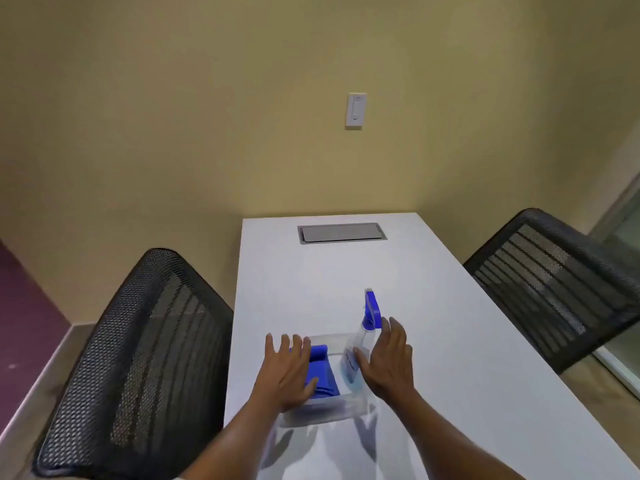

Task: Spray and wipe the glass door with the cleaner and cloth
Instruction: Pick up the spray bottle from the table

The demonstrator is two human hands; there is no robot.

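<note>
A white bench (450, 306) stood against the wall, a grey hatch (342, 233) at its far end, mesh chairs (138, 358) (561, 278) flanking it, a switch (356, 110) above.

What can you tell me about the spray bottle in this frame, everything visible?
The spray bottle looks like clear plastic, with a blue trigger head and a label too blurred to read. It stands upright, leaning slightly, in the right side of a clear plastic bin on the white table, beside a blue cloth. The right hand is open against its right side, fingers not yet closed around it.
</note>
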